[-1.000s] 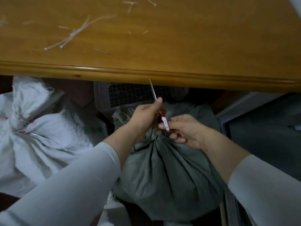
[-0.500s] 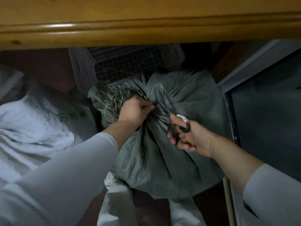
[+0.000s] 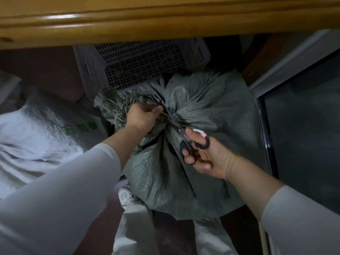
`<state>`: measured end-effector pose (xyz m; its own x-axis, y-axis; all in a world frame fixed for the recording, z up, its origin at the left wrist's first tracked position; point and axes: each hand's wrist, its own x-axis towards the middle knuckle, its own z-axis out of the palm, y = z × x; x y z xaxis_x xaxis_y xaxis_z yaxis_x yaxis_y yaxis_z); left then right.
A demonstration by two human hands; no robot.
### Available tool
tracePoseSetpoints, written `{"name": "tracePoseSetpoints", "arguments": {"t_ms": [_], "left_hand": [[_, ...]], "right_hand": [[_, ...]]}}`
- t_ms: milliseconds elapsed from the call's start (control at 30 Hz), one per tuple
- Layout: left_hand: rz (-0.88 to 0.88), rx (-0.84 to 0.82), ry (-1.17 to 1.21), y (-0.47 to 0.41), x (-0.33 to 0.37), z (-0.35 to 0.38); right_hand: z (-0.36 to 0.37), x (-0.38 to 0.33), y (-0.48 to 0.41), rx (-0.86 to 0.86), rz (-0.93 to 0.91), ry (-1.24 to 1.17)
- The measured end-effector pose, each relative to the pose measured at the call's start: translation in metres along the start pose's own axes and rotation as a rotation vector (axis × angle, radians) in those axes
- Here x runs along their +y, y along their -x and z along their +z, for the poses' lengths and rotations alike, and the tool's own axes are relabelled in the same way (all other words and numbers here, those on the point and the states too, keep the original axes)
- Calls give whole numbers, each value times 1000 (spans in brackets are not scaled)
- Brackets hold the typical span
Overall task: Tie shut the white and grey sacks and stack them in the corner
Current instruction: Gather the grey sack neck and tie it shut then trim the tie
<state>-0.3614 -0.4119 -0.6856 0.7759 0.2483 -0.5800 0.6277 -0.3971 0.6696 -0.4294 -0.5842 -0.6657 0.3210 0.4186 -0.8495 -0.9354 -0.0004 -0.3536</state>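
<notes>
Slumping at far left, the white sack (image 3: 36, 129) is lying on the floor; its neck is out of frame, so tied or not cannot be told. The left hand (image 3: 142, 116) is pinching the bunched neck of the grey sack (image 3: 184, 144), probably pulling the loose end taut for a clean cut. The grey sack is sitting upright on the floor below the table edge (image 3: 165, 21), against a perforated crate (image 3: 139, 65). The scissors (image 3: 181, 134) are pointing into the neck, tips just beside the left fingers. The right hand (image 3: 206, 155) is gripping them, thumb and fingers curled through the loops. A dark glass panel (image 3: 303, 126) is standing at far right.
</notes>
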Motion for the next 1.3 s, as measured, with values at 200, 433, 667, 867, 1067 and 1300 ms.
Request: {"name": "tracePoseSetpoints", "arguments": {"t_ms": [200,433,667,867,1067,1300], "left_hand": [[52,-25,89,6,-2,0],[-86,46,322,8,0,-4],[-1,-115,394,27,2,-34],[29,-104,94,49,14,-100],[125,163,259,46,40,-202],[154,277,321,26,40,-277]], "right_hand": [[15,-6,-11,22,-75,-9],[27,0,-15,247,-229,-85],[20,9,9,281,-252,148],[70,-49,34,345,-507,330],[155,-139,26,449,-761,641],[242,-232,-7,812,-960,1184]]}}
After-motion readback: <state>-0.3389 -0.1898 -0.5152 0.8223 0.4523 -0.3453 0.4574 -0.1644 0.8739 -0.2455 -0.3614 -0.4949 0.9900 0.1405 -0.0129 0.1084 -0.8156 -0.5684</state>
